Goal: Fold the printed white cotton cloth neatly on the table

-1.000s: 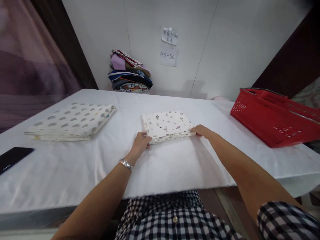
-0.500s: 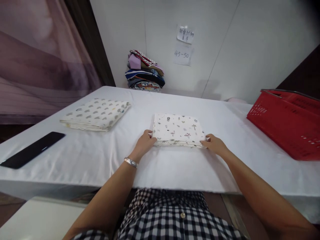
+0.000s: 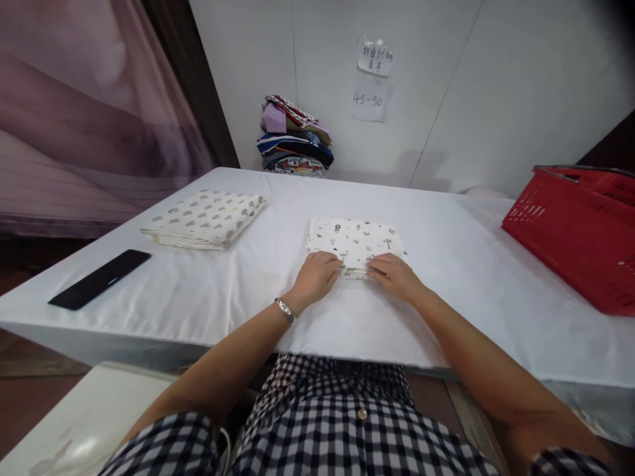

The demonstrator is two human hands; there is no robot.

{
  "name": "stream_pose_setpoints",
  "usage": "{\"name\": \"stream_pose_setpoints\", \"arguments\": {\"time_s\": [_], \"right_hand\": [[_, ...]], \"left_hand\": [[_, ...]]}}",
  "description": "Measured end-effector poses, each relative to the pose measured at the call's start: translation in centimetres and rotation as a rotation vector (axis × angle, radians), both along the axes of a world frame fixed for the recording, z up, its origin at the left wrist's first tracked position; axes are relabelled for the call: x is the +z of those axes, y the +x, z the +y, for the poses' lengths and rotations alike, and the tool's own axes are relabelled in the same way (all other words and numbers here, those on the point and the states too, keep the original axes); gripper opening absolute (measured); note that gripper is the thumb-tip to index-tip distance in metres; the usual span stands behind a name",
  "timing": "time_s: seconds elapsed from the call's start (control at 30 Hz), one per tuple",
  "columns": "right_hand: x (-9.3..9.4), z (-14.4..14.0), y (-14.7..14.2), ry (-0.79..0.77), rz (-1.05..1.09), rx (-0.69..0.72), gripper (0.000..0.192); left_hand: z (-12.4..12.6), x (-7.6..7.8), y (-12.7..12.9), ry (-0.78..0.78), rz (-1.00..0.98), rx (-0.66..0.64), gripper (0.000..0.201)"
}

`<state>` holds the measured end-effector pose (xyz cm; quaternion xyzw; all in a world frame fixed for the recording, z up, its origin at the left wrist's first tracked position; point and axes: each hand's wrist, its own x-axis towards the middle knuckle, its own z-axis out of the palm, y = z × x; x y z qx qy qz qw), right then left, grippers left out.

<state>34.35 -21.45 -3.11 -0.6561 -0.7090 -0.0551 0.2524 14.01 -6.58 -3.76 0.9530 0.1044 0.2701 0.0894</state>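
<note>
A folded white cloth (image 3: 354,241) with small printed plants and figures lies flat on the white-covered table in front of me. At its near edge, left of the middle, my left hand (image 3: 318,274) is closed on the layers, fingers on top. My right hand (image 3: 394,274) grips the same near edge to the right, a short gap from the left one. Between the hands the stacked layers of the edge show. Both thumbs are mostly hidden.
A second folded cloth (image 3: 208,218) with grey shapes lies at the left, behind a black flat object (image 3: 102,279). A red basket (image 3: 580,231) stands at the right. Several folded fabrics (image 3: 296,139) are piled by the wall, which bears paper notes (image 3: 372,99).
My hands have moved inward from the cloth's two near corners to closer together along its near edge. The view has shifted slightly.
</note>
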Motion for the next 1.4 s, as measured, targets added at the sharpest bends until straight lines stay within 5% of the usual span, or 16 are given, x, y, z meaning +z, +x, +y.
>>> {"name": "stream_pose_setpoints", "arguments": {"time_s": [0.3, 1.13, 1.4], "right_hand": [[-2.0, 0.2, -0.5, 0.086, 0.078, -0.035, 0.025], [-2.1, -0.2, -0.8, 0.017, 0.134, -0.098, 0.021], [-2.4, 0.0, -1.0, 0.112, 0.058, -0.127, 0.026]], "left_hand": [[0.5, -1.0, 0.8, -0.076, 0.047, -0.018, 0.025], [0.5, -1.2, 0.9, -0.104, 0.060, 0.017, 0.023], [0.2, -1.0, 1.1, -0.068, 0.075, 0.020, 0.029]]}}
